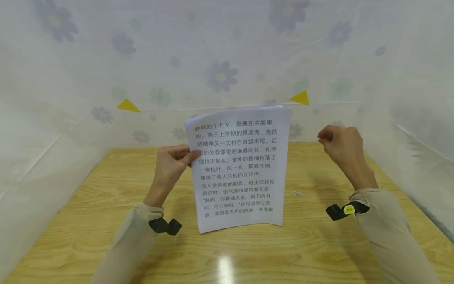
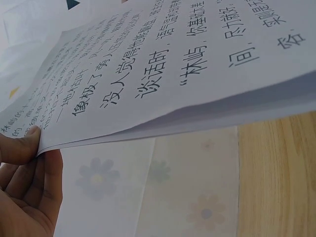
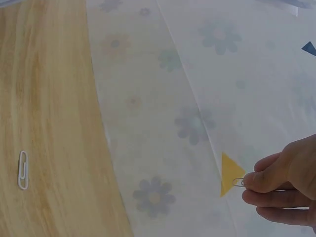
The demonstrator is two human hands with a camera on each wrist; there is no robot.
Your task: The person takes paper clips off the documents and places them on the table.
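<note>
My left hand holds a stack of white printed sheets upright above the wooden table, pinching its left edge between thumb and fingers. In the left wrist view the thumb presses on the corner of the sheets, which show as several layers. My right hand is raised to the right of the sheets, apart from them, fingers curled. In the right wrist view its fingertips pinch a small metal paper clip.
A second paper clip lies on the table right of the sheets, and the same paper clip shows in the right wrist view. Translucent flower-print curtains with yellow triangles wall in the table on three sides.
</note>
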